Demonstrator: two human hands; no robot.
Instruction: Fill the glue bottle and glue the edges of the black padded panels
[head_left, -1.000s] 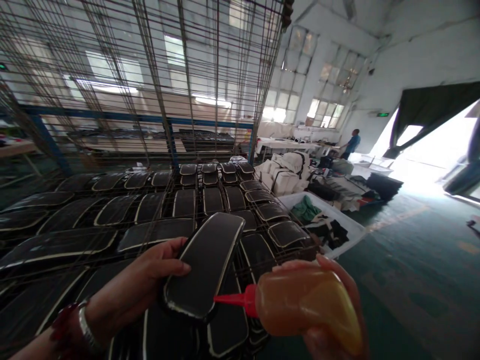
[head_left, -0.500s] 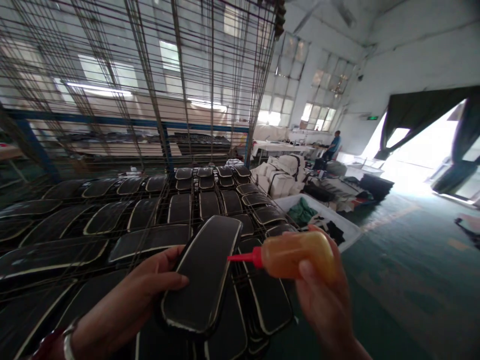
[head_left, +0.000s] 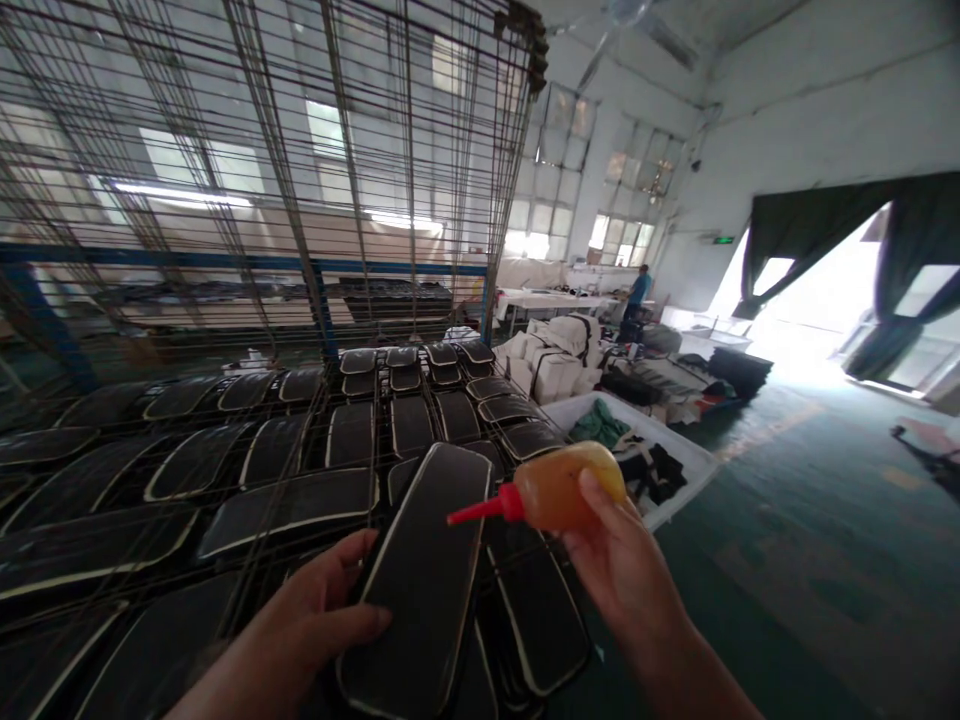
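My left hand (head_left: 322, 610) grips a black panel (head_left: 424, 570) by its left edge, the thumb lying on its face. The panel is long with rounded corners and has a pale line running along its border. In my right hand (head_left: 615, 540) is a squeeze bottle (head_left: 566, 487) of amber liquid, lying on its side. Its red nozzle (head_left: 480, 508) points left, and the tip appears over the panel's upper right part. Whether the tip touches the surface I cannot tell.
Many similar black panels (head_left: 292, 515) lie in rows on a wire rack (head_left: 375, 130), whose raised shelves tilt up behind. A white bin (head_left: 694, 465) holding green and black cloth stands to the right. White bundles (head_left: 559, 355) are stacked beyond. A person (head_left: 637, 293) stands far back.
The bottle has shifted left and turned, its nozzle now angled slightly down over the panel's face instead of at its right edge. The panel sits a bit lower in view.
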